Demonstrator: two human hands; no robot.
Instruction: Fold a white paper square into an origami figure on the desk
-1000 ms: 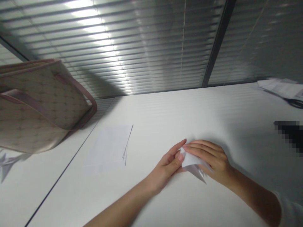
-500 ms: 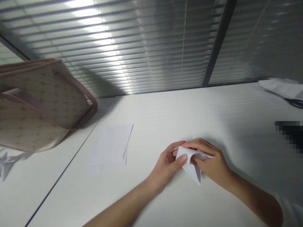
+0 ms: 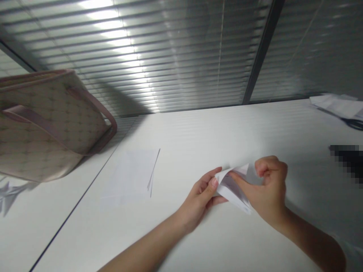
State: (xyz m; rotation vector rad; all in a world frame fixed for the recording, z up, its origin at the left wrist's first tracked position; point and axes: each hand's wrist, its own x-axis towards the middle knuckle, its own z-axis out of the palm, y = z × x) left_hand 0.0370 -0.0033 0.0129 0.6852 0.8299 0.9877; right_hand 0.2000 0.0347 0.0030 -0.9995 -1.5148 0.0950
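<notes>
A folded piece of white paper [image 3: 234, 192] is held above the white table, its folds partly opened. My left hand [image 3: 202, 194] pinches its left corner, thumb on top and fingers underneath. The thumb of my right hand [image 3: 269, 187] reaches into the opening between the paper's layers. The other fingers of that hand are curled in the air, off the paper and apart from the thumb.
White paper sheets [image 3: 130, 173] lie flat on the table [image 3: 193, 139] at left of centre. A pink-trimmed handbag [image 3: 51, 128] stands far left, near folded paper [image 3: 11, 194]. Papers [image 3: 337, 104] and black looped handles [image 3: 354, 123] lie far right. Window blinds [image 3: 176, 56] border the back.
My right hand has moved right, its fingers lifting off the paper and curling while the thumb stays inside. The folded paper has spread wider and turned. My left hand keeps its grip.
</notes>
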